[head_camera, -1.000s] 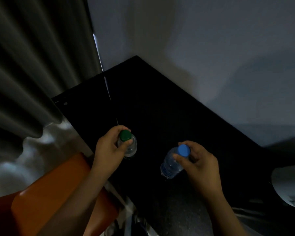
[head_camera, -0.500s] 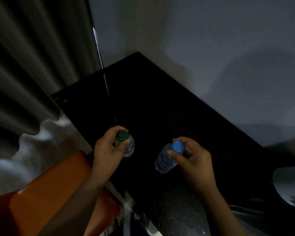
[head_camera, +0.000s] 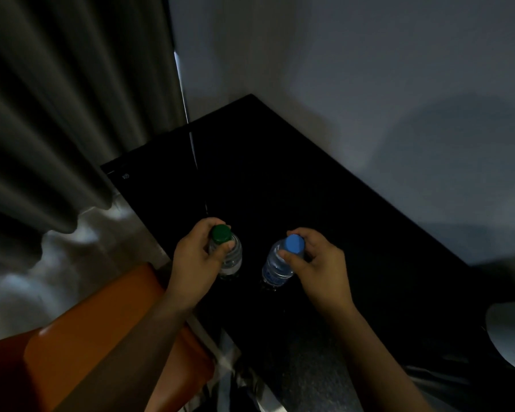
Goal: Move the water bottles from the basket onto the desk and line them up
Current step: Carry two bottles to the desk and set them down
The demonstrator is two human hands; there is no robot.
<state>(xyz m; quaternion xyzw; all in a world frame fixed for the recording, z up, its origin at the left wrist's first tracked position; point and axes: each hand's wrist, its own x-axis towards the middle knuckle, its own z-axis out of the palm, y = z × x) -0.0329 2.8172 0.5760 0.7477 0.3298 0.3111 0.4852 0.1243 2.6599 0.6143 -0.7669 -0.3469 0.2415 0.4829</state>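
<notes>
Two clear water bottles stand side by side over the black desk (head_camera: 324, 209). My left hand (head_camera: 195, 260) grips the green-capped bottle (head_camera: 231, 257) by its neck, fingers curled round the cap. My right hand (head_camera: 318, 266) pinches the blue-capped bottle (head_camera: 277, 267) just under its cap; that bottle leans slightly to the right. Their bases seem to be at the desk surface, but the dim light hides any contact. No basket shows in this view.
A grey curtain (head_camera: 72, 114) hangs at the left, and a pale wall (head_camera: 369, 84) runs behind the desk. An orange seat (head_camera: 95, 337) sits at the lower left under my left forearm. A pale rounded object (head_camera: 512, 337) pokes in at the right edge.
Both hands have carried their bottles a little away from me and lower, and the blue-capped bottle has moved left, closer to the green-capped one.
</notes>
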